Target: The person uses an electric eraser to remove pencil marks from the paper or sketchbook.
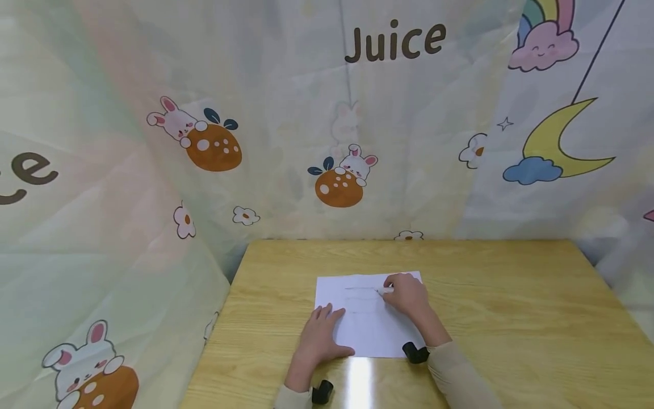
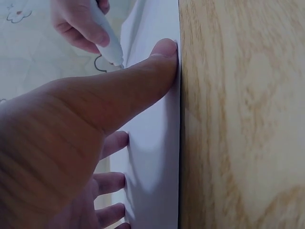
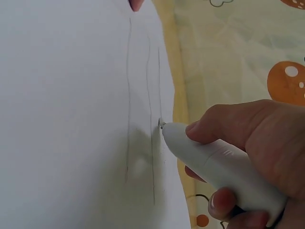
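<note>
A white sheet of paper (image 1: 375,335) lies on the wooden table, with three thin pencil-like lines (image 3: 128,95) drawn across it. My right hand (image 1: 409,295) grips a thick white electric eraser (image 3: 214,162), thumb along its body. Its narrow tip touches the paper at the end of the line nearest the far edge, and faint specks lie beyond the tip. On the paper's near left part rests my left hand (image 1: 319,335), fingers spread and thumb along the near edge. In the left wrist view the thumb (image 2: 164,50) lies flat on the sheet.
The wooden table (image 1: 511,307) stretches out on both sides of the paper. A printed cloth (image 1: 286,113) with bunnies, flowers and a moon hangs behind and to the left. Dark wrist cameras (image 1: 323,392) sit at both cuffs. Light glares on the table near the front.
</note>
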Available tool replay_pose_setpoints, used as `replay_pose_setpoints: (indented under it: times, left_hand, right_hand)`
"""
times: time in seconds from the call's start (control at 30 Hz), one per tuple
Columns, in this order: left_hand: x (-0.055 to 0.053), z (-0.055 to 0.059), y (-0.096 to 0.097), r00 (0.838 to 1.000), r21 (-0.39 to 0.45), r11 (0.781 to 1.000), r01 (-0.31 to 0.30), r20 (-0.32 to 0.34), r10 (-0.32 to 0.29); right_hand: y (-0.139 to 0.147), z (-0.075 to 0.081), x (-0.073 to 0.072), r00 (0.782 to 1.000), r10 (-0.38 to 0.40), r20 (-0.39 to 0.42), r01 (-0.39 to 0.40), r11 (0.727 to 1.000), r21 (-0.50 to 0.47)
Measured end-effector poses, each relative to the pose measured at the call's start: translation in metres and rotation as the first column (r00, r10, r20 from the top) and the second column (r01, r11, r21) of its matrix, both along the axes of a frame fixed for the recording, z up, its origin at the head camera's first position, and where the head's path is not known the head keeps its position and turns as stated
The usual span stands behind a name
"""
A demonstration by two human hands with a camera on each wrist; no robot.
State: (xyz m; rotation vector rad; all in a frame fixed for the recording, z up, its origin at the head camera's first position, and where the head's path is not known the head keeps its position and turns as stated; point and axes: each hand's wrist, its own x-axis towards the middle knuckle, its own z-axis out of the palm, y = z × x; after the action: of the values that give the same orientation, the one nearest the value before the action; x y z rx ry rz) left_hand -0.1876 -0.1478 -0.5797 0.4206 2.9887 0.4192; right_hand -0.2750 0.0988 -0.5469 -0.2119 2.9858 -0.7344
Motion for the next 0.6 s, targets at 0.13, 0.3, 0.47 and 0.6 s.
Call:
replay_pose_setpoints:
  times: [0.13, 0.3, 0.47, 0.6]
  left_hand:
    - [0.0015, -0.0043, 0.0006, 1.0, -0.004, 1.0, 0.005, -0.031, -0.005]
    - [-0.0011, -0.0039, 0.0007, 1.0, -0.014, 1.0, 0.012, -0.022, -0.012]
    - [-0.0031, -0.0009, 0.0013, 1.0, -0.02, 1.0, 0.01, -0.021, -0.011]
    - [-0.0015, 0.0001, -0.0011, 0.999, -0.023, 1.0, 0.01, -0.031, -0.011]
  right_hand:
    - [0.0006, -0.0024, 0.0012, 1.0, 0.005, -0.008, -0.005, 1.0, -0.015]
    - [0.0015, -0.001, 0.0009, 1.0, -0.007, 0.009, 0.007, 1.0, -0.007]
    - [-0.0005, -0.0013, -0.0024, 1.0, -0.009, -0.008, 0.008, 1.0, -0.013]
    - [-0.003, -0.0035, -0.0003, 1.0, -0.012, 0.009, 0.012, 1.0, -0.002]
